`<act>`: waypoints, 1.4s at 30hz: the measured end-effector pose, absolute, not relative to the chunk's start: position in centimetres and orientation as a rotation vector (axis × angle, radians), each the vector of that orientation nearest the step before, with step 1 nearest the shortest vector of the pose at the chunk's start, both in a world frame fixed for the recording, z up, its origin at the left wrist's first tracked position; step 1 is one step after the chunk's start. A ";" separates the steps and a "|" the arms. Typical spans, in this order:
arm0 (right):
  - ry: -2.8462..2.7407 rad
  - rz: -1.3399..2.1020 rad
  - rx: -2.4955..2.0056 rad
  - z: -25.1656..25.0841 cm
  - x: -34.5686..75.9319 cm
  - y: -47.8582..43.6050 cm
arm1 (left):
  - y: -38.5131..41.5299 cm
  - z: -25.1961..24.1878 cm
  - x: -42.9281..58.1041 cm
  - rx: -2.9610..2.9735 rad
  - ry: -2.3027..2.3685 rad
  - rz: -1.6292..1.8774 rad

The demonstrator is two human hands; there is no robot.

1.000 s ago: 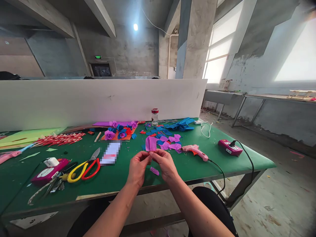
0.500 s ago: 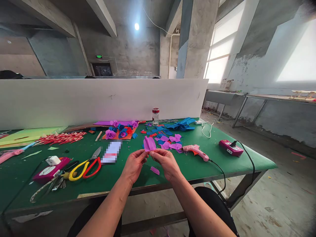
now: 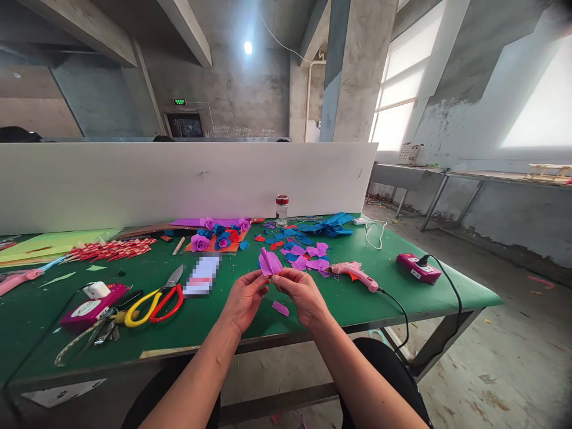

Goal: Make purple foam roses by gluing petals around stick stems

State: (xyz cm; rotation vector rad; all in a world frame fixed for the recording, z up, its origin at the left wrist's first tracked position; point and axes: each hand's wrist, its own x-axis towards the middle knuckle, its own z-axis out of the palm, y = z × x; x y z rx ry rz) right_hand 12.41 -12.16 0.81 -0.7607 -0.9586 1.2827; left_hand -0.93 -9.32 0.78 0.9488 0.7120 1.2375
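A piece of purple crepe paper [image 3: 270, 262] stands upright between my hands, pinched along its lower edge. My left hand [image 3: 245, 298] has its thumb and fingers closed on the left side of that edge. On the right side, my right hand [image 3: 300, 293] pinches the same piece. Below them a small purple scrap [image 3: 280, 308] lies on the green table [image 3: 263, 331]. Just beyond, loose purple petals [image 3: 318, 264] and blue and red bits are scattered. A pink hot glue gun [image 3: 360, 276] rests to the right of my right hand.
Scissors with yellow and red handles [image 3: 154, 302] lie left, near keys [image 3: 107, 330] and a magenta power box [image 3: 93, 307]. Paper roses [image 3: 222, 241] sit behind. A red-lidded jar [image 3: 281, 210] stands before the white partition [image 3: 187, 185]. Another magenta box [image 3: 417, 268] is at right.
The purple paper's top has tilted and folded slightly between my fingers. Both hands stay in almost the same place, and the things on the table have not moved.
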 end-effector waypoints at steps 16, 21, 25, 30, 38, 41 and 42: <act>-0.862 1.337 -0.736 1.1 12.2 -12.3 | -9.3 0.5 -0.7 0.880 0.644 1.224; -0.822 1.373 -0.726 1.4 12.2 -12.5 | -9.2 0.1 -0.4 0.881 0.598 1.217; -0.834 1.385 -0.707 1.2 12.2 -12.5 | -9.2 0.0 -0.3 0.866 0.590 1.231; -0.853 1.407 -0.688 0.7 12.2 -12.4 | -9.0 0.1 -0.4 0.837 0.572 1.263; -0.888 1.417 -0.666 0.3 12.3 -12.2 | -9.2 0.5 -0.6 0.809 0.498 1.286; -0.892 1.420 -0.676 0.3 12.4 -12.1 | -9.1 0.6 -0.6 0.795 0.476 1.292; -0.891 1.422 -0.678 0.3 12.4 -12.1 | -9.1 0.6 -0.6 0.785 0.476 1.299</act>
